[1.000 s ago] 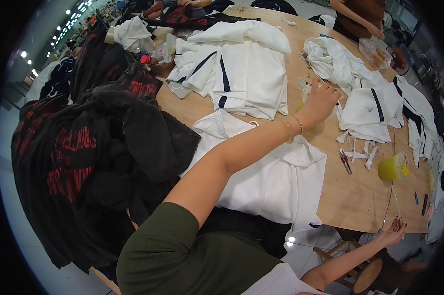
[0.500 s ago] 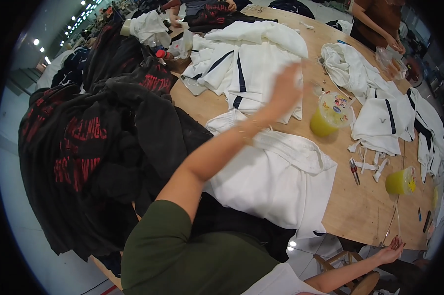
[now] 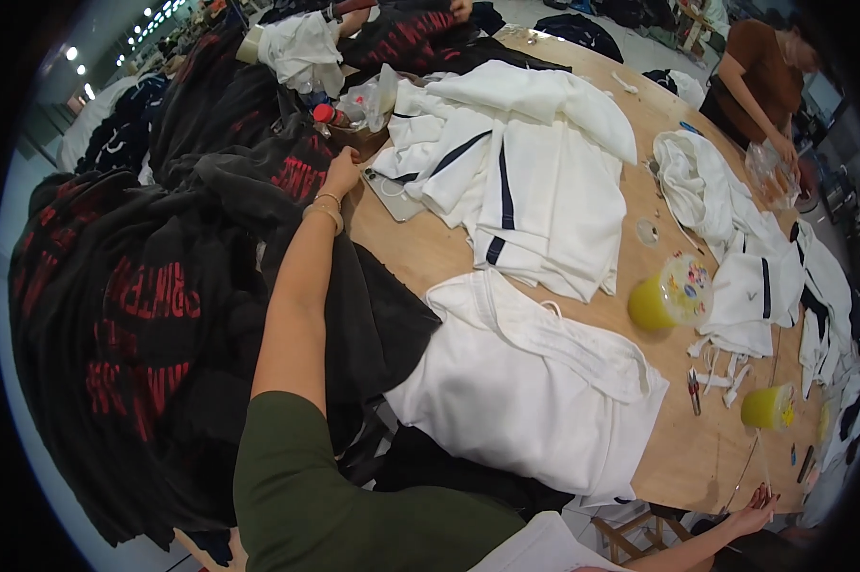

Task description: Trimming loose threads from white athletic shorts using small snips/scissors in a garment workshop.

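My left hand, with thin bracelets at the wrist, reaches up the table to the edge of the black garments with red print. Its fingers look stretched out, with nothing seen in them, beside a brown box and just left of a phone. At the lower right, by the table edge, my right hand has curled fingers meeting the end of a thin white strip. White trousers lie in front of me, their gathered waistband toward the right. Beyond them spreads a stack of white garments with navy stripes.
Two cups of yellow-green drink, one larger and one smaller, stand on the right. Thread snips lie between them and the trousers. More white garments lie at the far right, near a person in brown.
My left hand has swung left, from over the white stack to the black garments and brown box. My right hand stays by the table edge. The whole view has shifted slightly.
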A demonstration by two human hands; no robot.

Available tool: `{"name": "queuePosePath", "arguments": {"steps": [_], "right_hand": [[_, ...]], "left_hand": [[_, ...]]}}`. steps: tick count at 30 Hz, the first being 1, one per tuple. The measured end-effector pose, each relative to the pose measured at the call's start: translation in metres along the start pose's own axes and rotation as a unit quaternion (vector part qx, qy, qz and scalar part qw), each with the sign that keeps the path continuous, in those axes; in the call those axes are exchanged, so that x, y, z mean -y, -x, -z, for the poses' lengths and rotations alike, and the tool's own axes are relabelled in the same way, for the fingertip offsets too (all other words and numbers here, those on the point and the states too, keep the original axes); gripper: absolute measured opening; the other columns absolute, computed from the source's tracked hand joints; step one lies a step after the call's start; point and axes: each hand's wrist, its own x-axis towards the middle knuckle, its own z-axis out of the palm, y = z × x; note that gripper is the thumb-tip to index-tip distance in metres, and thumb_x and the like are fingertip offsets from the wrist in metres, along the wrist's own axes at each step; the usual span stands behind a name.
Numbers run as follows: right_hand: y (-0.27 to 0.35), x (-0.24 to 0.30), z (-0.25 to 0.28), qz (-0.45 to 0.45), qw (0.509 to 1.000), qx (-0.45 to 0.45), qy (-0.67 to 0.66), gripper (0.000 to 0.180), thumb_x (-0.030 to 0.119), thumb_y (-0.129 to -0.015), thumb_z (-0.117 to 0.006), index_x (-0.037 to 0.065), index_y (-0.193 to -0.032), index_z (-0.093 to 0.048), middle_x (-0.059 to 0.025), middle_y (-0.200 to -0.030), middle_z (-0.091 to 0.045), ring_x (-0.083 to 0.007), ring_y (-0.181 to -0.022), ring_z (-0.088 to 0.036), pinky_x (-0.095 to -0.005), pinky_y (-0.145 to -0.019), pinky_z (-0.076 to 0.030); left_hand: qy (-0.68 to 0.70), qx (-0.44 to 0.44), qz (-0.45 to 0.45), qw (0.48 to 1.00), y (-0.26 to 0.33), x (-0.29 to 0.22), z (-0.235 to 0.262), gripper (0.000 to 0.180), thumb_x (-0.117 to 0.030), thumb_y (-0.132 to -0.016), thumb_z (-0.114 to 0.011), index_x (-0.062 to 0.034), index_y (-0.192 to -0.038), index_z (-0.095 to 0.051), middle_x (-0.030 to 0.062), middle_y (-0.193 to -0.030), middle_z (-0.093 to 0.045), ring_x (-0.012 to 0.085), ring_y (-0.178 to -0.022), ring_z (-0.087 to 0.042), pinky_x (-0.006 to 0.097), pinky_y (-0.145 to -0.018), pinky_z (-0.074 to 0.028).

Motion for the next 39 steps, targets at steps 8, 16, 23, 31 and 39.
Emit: {"name": "queuePosePath", "arguments": {"steps": [8,16,23,31,39], "right_hand": [[-0.002,0.043,-0.059,0.044,0.996,0.08,0.021,0.032,0.022,-0.092,-0.053,0.001,-0.116,-0.056,-0.01,-0.094,-0.062,-0.0184,-0.088,-0.062,-0.0245,-0.075,-0.047],[-0.006,0.062,-0.046,0.059,0.993,0.057,0.081,0.036,0.03,-0.093,-0.044,-0.001,-0.105,-0.058,-0.0114,-0.093,-0.062,-0.0213,-0.086,-0.06,-0.0313,-0.078,-0.047],[0.029,0.035,-0.072,0.031,0.997,0.046,-0.048,0.014,0.012,-0.088,-0.055,0.001,-0.096,-0.055,-0.0113,-0.079,-0.062,-0.0214,-0.065,-0.063,-0.0279,-0.056,-0.052],[0.035,0.028,-0.059,0.033,0.995,-0.02,-0.096,0.013,0.01,-0.09,-0.052,-0.001,-0.097,-0.052,-0.0142,-0.081,-0.062,-0.0235,-0.066,-0.065,-0.0277,-0.055,-0.054],[0.013,0.033,-0.061,0.047,0.977,-0.009,-0.207,0.017,0.013,-0.095,-0.042,-0.002,-0.087,-0.046,-0.0193,-0.086,-0.061,-0.0293,-0.08,-0.066,-0.0317,-0.066,-0.058]], "left_hand": [[-0.637,0.037,-0.044,0.769,0.026,0.058,0.08,0.029,-0.027,-0.085,-0.046,-0.0186,-0.101,-0.069,-0.0016,-0.114,-0.058,0.0167,-0.114,-0.046,0.063,-0.106,-0.009],[-0.624,0.067,-0.042,0.778,0.015,0.157,0.059,0.031,-0.021,-0.087,-0.043,-0.0136,-0.109,-0.063,0.0051,-0.128,-0.047,0.024,-0.125,-0.035,0.061,-0.106,-0.011],[-0.303,0.172,0.013,0.937,-0.002,0.212,0.114,0.039,-0.024,-0.085,-0.053,0.0015,-0.114,-0.055,0.0267,-0.109,-0.058,0.0384,-0.104,-0.056,0.042,-0.091,-0.042],[-0.121,0.107,-0.075,0.984,0.034,0.083,0.127,0.035,-0.011,-0.084,-0.052,0.0039,-0.115,-0.055,0.0187,-0.115,-0.059,0.0292,-0.106,-0.055,0.034,-0.092,-0.041],[0.015,0.034,-0.158,0.987,0.136,-0.08,0.117,0.031,-0.002,-0.089,-0.044,0.0028,-0.119,-0.052,0.0126,-0.121,-0.055,0.0224,-0.111,-0.052,0.03,-0.095,-0.038]]}}
